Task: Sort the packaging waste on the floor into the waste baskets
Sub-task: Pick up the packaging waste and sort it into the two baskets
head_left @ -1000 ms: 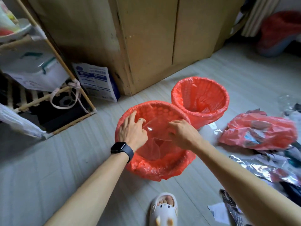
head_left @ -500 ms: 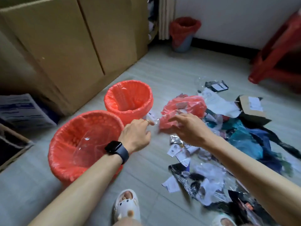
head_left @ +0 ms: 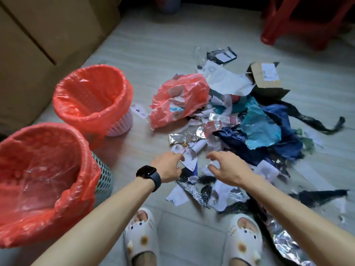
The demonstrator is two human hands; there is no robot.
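Both hands reach over the near edge of the waste pile (head_left: 249, 131) on the floor (head_left: 163, 54); the left hand (head_left: 169, 167), a dark watch (head_left: 148, 176) on its wrist, has its fingertips at the edge of a white tag (head_left: 189, 162), but I cannot tell whether it pinches the tag or only touches it; the right hand (head_left: 228, 169) hovers just beside it, thumb and fingers spread and bent like a claw over paper scraps, holding nothing; the hands are apart, with the tag between them

The pile lies to the right of the baskets; a red bag (head_left: 178, 98) sits at its left edge, crumpled foil (head_left: 184, 136) lies nearer the hands, teal and dark blue plastic (head_left: 259, 127) fills the middle, a torn box (head_left: 267, 77) with a white label rests at the far side, and black strips trail off to the right; a small clear packet (head_left: 139, 110) lies alone between the red bag and the far basket

Two baskets stand at the left, just beside each other, each with a red liner folded over its rim; the near basket (head_left: 102, 175) has teal mesh walls and holds a sheet of clear film (head_left: 38, 179); the far basket (head_left: 121, 124) has white mesh walls

Two cream slippers (head_left: 141, 240) show at the bottom edge, toes towards the pile; a wooden cabinet (head_left: 48, 35) stands behind the baskets; a red stool (head_left: 299, 20) stands at the top right, well apart from the pile
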